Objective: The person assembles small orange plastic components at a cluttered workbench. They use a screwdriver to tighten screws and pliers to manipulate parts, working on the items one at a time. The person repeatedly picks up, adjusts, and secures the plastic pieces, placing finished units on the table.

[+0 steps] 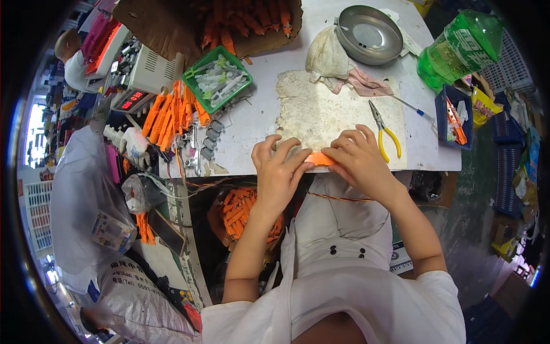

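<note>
An orange plastic piece [319, 159] lies between my hands at the front edge of the white table. My left hand [279, 167] pinches its left end between thumb and fingers. On its right end, the fingers and thumb of my right hand [358, 159] are closed. Fingers cover both ends, so only the middle of the piece shows. Pliers with yellow handles [389, 137] lie just right of my right hand. Beneath the hands is a worn, pale board [309, 109] on the tabletop.
Orange parts [172, 117] are heaped at left beside a green basket [245, 90] of white pieces. Behind stands a cardboard box [154, 26] of orange parts. A metal bowl [366, 35], cloth [327, 54], green bottle [452, 51] and blue bin [440, 117] stand at right.
</note>
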Demonstrator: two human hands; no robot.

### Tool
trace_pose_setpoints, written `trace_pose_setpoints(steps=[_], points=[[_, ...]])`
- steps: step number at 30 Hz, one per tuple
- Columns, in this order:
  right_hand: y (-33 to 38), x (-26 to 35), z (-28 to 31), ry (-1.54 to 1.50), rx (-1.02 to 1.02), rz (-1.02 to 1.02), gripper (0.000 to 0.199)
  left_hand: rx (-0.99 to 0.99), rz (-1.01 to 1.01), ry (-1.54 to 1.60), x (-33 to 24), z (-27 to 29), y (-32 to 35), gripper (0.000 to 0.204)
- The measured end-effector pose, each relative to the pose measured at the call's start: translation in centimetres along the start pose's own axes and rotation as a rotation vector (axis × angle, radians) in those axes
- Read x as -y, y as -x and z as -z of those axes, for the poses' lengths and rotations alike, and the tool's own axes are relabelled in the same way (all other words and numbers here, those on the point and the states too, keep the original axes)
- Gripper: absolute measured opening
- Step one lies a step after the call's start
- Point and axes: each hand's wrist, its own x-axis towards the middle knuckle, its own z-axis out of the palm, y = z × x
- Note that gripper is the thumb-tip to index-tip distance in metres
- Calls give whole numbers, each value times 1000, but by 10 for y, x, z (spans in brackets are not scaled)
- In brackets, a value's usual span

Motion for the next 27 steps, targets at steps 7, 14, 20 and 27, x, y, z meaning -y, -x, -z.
trace_pose_setpoints(steps=[7, 14, 20, 27], points=[[5, -15, 13, -122, 31, -73, 31, -38, -91, -32, 4, -4, -2, 24], [-6, -27, 33, 4, 234, -75, 29, -21, -139, -104, 3, -4, -3, 27], [-12, -25, 32, 49, 285, 3, 27, -43, -162, -71, 9, -11, 2, 28], [-6, -24, 28, 45, 169, 19, 18, -29, -153, -70, 8, -9, 1, 28]])
